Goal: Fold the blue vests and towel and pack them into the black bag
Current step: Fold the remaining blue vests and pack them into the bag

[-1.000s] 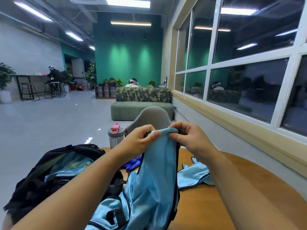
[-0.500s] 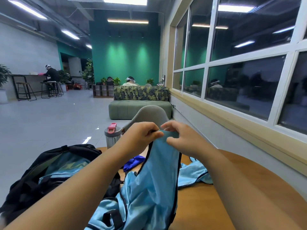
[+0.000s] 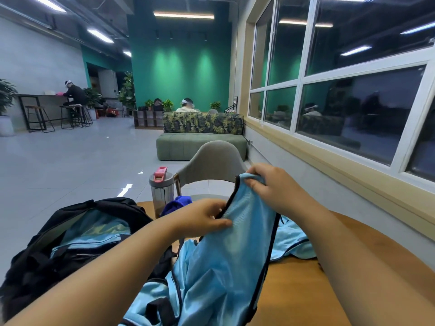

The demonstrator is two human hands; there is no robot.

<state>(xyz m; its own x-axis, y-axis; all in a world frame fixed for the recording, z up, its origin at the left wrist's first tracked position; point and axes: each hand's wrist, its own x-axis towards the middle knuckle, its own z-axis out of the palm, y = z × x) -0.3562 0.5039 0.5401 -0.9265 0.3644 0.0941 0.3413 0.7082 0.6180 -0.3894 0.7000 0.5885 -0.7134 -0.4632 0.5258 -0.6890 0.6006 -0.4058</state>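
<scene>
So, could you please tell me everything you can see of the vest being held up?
The light blue vest looks like thin, shiny mesh with black edging. The right hand pinches its top, the left hand grips its left edge lower down. It hangs crumpled, its lower part bunched over the wooden table beside the black bag.

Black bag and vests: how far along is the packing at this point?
Partly done. The black bag sits open with light blue fabric already inside. In hand: a light blue vest, its top in the grip of the right hand, its edge in the left hand; not yet folded. Left: another vest loose on the table and a dark blue cloth by the bottle.
</scene>
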